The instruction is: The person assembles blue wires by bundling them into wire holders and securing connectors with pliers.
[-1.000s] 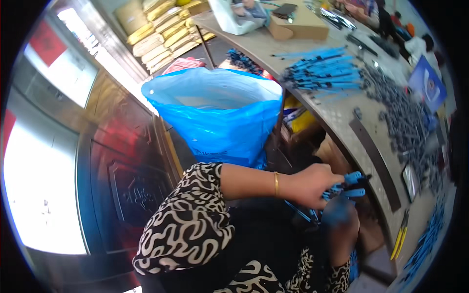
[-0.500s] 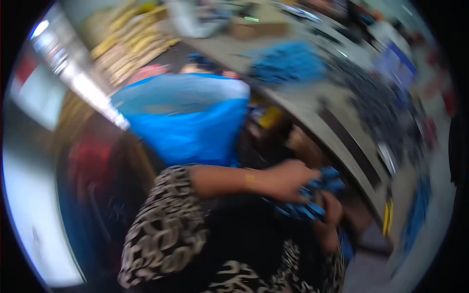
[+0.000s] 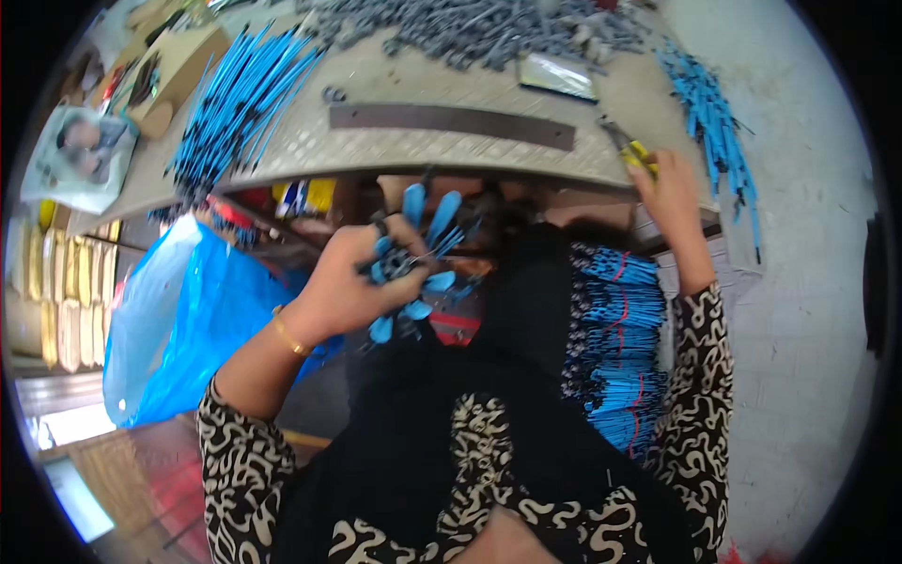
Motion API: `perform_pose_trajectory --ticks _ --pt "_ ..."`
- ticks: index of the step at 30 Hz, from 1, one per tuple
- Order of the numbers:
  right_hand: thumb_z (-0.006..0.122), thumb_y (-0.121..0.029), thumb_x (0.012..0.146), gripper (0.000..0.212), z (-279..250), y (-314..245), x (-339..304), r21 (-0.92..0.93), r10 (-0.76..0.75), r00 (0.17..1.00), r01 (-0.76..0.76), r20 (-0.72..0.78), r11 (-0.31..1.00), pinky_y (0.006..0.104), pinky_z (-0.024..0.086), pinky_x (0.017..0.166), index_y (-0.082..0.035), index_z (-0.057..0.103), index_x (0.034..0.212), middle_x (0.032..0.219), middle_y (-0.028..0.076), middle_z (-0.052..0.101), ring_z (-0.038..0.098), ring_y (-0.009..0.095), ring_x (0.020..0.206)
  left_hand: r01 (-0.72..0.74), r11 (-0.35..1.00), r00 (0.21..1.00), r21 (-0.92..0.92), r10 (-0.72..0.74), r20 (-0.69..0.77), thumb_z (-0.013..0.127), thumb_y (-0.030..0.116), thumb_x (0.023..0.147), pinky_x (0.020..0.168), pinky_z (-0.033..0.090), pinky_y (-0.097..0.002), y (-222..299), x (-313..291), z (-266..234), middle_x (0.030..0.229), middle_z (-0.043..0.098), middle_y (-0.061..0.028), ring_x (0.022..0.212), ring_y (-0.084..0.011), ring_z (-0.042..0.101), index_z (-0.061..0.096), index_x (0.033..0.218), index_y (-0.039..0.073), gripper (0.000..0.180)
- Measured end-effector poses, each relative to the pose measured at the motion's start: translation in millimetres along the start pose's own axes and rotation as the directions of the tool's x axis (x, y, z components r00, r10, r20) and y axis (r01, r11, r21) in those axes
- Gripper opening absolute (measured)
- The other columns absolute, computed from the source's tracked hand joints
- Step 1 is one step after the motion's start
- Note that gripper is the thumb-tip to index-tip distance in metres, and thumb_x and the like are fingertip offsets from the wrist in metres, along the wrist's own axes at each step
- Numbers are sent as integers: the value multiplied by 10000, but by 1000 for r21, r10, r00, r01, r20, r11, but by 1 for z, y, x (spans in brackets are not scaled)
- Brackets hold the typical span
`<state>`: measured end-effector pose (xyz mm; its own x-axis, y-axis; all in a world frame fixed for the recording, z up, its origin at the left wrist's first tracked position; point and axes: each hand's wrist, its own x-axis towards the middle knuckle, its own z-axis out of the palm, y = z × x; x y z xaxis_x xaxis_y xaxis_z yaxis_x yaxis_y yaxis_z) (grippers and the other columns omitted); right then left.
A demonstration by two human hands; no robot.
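My left hand (image 3: pixel 355 282) is closed around a bundle of blue strips with black ends (image 3: pixel 442 221). The strips fan out past my fingers, and a thin wire shows at the bundle. My right hand (image 3: pixel 669 193) is at the table's front edge, its fingers closed on the yellow handles of a pair of pliers (image 3: pixel 636 153). The dark jaws of the pliers lie on the tabletop, pointing away to the left. By my right forearm, several bundles of thin blue strips (image 3: pixel 620 324), tied with red, lie on my lap.
On the table (image 3: pixel 451 150) lie a dark flat bar (image 3: pixel 451 124), a pile of grey parts (image 3: pixel 470 33), a shiny rectangular piece (image 3: pixel 557 77) and loose blue strips at left (image 3: pixel 244 103) and right (image 3: pixel 719 132). A large blue bag (image 3: pixel 207 310) stands at left, near a cardboard box (image 3: pixel 183 75).
My view has turned toward the table. My right hand has left the blue bundle, which stays in my left hand, and has reached out to the pliers.
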<state>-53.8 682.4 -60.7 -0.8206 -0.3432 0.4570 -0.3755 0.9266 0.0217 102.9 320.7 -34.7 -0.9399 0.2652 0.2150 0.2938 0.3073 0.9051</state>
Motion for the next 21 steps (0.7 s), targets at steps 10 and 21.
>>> perform_pose_trajectory --ticks 10,21 --pt "596 -275 801 286 -45 -41 -19 654 70 672 -735 737 179 309 439 697 -18 553 922 884 65 567 535 144 844 203 975 976 90 -209 63 703 57 698 666 457 -256 -7 -1 -21 752 600 -46 725 -130 581 547 847 19 219" --pt "668 -56 629 375 -50 -141 -9 529 -592 785 428 184 732 422 331 950 -16 571 989 1197 134 465 445 310 1098 239 970 960 -53 -228 165 769 108 671 670 458 -244 -9 6 -20 815 610 -37 738 -106 569 582 972 5 368"
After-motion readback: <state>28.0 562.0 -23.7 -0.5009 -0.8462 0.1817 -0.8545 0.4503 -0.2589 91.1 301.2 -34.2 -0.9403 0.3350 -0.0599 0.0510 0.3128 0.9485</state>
